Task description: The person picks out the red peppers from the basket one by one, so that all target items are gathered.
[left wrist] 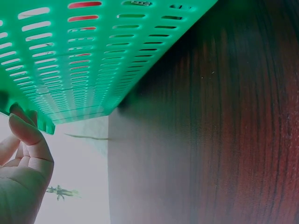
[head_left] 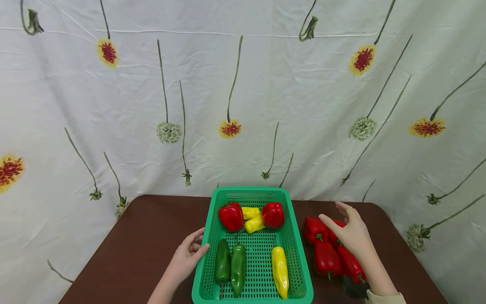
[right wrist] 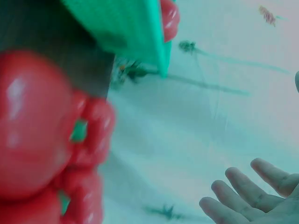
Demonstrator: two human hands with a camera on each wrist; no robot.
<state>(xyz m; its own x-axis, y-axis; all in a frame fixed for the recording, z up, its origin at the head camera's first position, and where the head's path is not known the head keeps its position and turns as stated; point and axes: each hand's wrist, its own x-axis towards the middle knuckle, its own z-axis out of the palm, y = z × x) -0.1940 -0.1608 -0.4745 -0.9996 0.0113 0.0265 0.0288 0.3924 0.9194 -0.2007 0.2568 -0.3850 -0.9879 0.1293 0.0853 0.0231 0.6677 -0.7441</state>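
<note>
A green slotted plastic basket (head_left: 259,265) stands on the table. My left hand (head_left: 187,256) holds its left rim, thumb over the edge and fingers curled outside; the left wrist view shows these fingers (left wrist: 29,133) right at the rim. Inside are red bell peppers (head_left: 231,216), yellow peppers (head_left: 255,224), two long green peppers (head_left: 238,268) and a long yellow pepper (head_left: 280,270). My right hand (head_left: 353,232) hovers over a pile of red bell peppers (head_left: 328,258) right of the basket, fingers spread with nothing between them. Part of the pile is hidden beneath it.
The dark brown table (head_left: 163,223) extends left and right of the basket. A dark round thing (head_left: 355,288) lies under the right forearm, partly covered. Behind the table hangs a pale cloth (head_left: 212,84) with printed flowers.
</note>
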